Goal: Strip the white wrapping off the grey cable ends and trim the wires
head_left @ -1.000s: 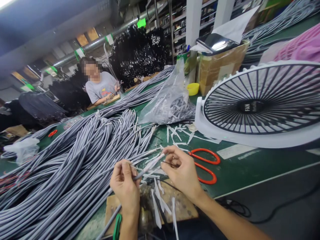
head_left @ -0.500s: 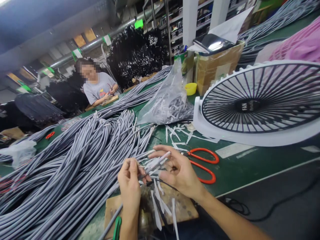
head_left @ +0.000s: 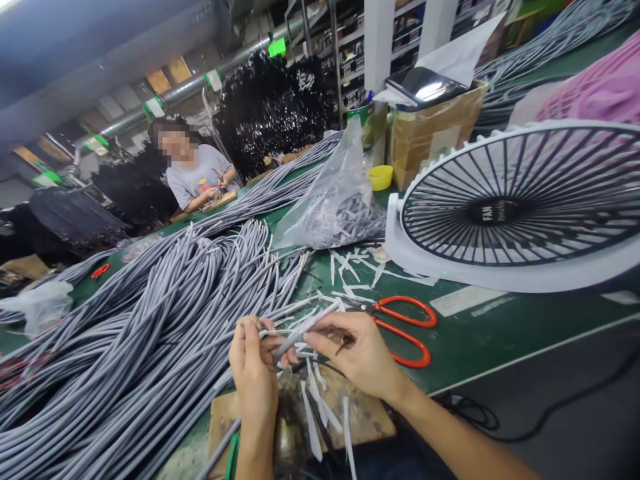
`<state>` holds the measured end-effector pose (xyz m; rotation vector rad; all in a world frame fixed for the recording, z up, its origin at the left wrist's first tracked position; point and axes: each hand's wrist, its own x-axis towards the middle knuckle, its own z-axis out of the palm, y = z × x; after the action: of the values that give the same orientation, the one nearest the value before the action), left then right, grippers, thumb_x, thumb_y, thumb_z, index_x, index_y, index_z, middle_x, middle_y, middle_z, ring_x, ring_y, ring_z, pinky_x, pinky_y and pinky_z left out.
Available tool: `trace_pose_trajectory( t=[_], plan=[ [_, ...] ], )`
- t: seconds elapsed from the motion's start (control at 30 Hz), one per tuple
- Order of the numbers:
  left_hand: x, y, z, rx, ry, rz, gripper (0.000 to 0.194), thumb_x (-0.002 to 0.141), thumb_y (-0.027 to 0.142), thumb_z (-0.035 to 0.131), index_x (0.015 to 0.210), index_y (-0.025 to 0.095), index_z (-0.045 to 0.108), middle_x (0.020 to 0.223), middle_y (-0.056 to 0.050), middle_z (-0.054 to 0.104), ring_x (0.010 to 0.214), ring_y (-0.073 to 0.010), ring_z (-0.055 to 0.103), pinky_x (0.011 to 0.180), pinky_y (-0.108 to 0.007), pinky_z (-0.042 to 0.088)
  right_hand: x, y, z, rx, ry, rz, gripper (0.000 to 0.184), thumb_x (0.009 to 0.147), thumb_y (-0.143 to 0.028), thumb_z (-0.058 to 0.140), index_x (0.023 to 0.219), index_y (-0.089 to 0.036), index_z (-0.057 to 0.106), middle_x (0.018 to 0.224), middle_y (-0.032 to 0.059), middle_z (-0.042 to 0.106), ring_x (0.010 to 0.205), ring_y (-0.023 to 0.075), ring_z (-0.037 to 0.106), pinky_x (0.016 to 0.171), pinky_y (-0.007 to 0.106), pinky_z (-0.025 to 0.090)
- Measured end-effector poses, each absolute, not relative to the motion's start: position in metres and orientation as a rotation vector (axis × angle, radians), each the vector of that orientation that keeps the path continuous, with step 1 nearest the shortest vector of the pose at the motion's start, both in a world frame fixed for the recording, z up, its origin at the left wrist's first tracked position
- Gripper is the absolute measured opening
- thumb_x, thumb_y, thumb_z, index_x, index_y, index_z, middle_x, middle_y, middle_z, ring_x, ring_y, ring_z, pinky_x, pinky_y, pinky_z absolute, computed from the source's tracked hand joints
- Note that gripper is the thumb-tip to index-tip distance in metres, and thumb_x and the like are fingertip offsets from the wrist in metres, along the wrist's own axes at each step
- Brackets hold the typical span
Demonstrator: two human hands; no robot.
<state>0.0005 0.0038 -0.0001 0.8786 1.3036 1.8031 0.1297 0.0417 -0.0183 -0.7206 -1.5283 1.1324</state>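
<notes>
Here's our right hand (head_left: 363, 350), thumb and fingers drawn together on the pale end of a grey cable (head_left: 296, 337); half a second ago those fingers stood spread, the tip lying across them, and now they've gathered in on it. Our left hand (head_left: 254, 363) is clamped on the same cable further down, slightly further left than it was, so the piece in work sits between both hands, just above the wooden board (head_left: 373, 410) at the desk's near edge. For the work, we'd judge that means a steadier grip on the end, though exactly what the fingertips are doing is too small for us to tell. White strips (head_left: 311, 430) lie on that board, unmoved, and scissors (head_left: 433, 319) with orange handles rest just right of our right hand, not far from the near edge of the desk (head_left: 480, 347). Further out, a great bundle of grey cables (head_left: 165, 300) sprawls over the desk's left side, a clear bag (head_left: 340, 217) of scraps slumps behind our hands, a fan (head_left: 500, 210) fills the right, and a co-worker (head_left: 200, 175) sits towards the far edge.
</notes>
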Motion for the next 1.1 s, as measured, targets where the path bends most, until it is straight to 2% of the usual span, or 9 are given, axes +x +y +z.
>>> trace_pose_trajectory(
  t=[0.13,0.3,0.43,0.5,0.63,0.77,0.93,1.1],
  plan=[
    [0.001,0.003,0.0,0.944,1.355,1.728,0.032,0.075,0.046,0.065,0.079,0.02,0.047,0.068,0.005,0.056,0.037,-0.0043,0.048,0.036,-0.016,0.038,0.131,0.041,-0.018,-0.71,-1.543,1.096,0.016,0.075,-0.023,0.058,0.065,-0.014,0.067,0.056,0.0023,0.064,0.046,0.0109,0.052,0.043,0.019,0.039],
    [0.002,0.001,0.001,1.181,1.521,1.551,0.026,0.064,0.031,0.074,0.076,0.016,0.056,0.062,0.007,0.05,0.039,-0.0016,0.038,0.037,-0.013,0.03,0.132,0.04,-0.018,-0.71,-1.521,1.099,0.015,0.076,-0.022,0.056,0.065,-0.015,0.063,0.054,-0.0002,0.059,0.043,0.0088,0.048,0.041,0.018,0.037],
    [0.001,0.0,0.001,1.449,1.543,1.551,0.011,0.068,0.025,0.071,0.069,0.016,0.064,0.071,-0.001,0.06,0.061,-0.0114,0.057,0.053,-0.018,0.045,0.132,0.04,-0.018,-0.717,-1.504,1.056,0.014,0.078,-0.021,0.055,0.068,-0.015,0.063,0.056,0.0,0.06,0.044,0.0091,0.049,0.042,0.018,0.038],
    [0.0,-0.001,0.0,1.54,1.564,1.512,0.01,0.072,0.026,0.069,0.071,0.016,0.069,0.071,-0.004,0.063,0.067,-0.0154,0.06,0.059,-0.022,0.048,0.131,0.04,-0.019,-0.732,-1.505,1.006,0.014,0.079,-0.021,0.054,0.068,-0.016,0.062,0.057,0.0002,0.061,0.046,0.0095,0.049,0.043,0.018,0.038],
    [0.002,-0.003,-0.002,1.557,1.66,1.438,0.016,0.077,0.031,0.064,0.073,0.016,0.071,0.066,-0.003,0.064,0.062,-0.0156,0.058,0.057,-0.022,0.046,0.129,0.037,-0.022,-0.77,-1.531,0.865,0.016,0.078,-0.021,0.055,0.064,-0.017,0.059,0.053,-0.0016,0.056,0.044,0.009,0.046,0.043,0.019,0.037],
    [0.004,-0.003,-0.004,1.477,1.762,1.543,0.022,0.08,0.035,0.059,0.071,0.016,0.066,0.063,-0.002,0.062,0.06,-0.0154,0.057,0.058,-0.023,0.045,0.128,0.034,-0.021,-0.677,-1.626,0.827,0.016,0.077,-0.018,0.052,0.061,-0.019,0.054,0.05,-0.0042,0.049,0.041,0.0073,0.038,0.041,0.019,0.032],
    [-0.002,-0.002,-0.006,1.324,1.765,1.633,0.032,0.078,0.047,0.06,0.067,0.017,0.061,0.057,0.0,0.054,0.055,-0.0135,0.051,0.049,-0.02,0.039,0.13,0.032,-0.014,-0.476,-1.698,0.9,0.013,0.07,-0.014,0.051,0.058,-0.02,0.051,0.049,-0.0048,0.046,0.042,0.0075,0.038,0.041,0.019,0.03],
    [-0.007,0.0,-0.01,1.241,1.692,1.648,0.038,0.079,0.052,0.059,0.063,0.017,0.054,0.055,0.004,0.041,0.049,-0.0089,0.038,0.043,-0.017,0.031,0.137,0.033,-0.009,-0.422,-1.666,1.112,0.012,0.068,-0.018,0.051,0.056,-0.02,0.05,0.046,-0.0057,0.04,0.039,0.0066,0.033,0.037,0.019,0.025]
  ],
)
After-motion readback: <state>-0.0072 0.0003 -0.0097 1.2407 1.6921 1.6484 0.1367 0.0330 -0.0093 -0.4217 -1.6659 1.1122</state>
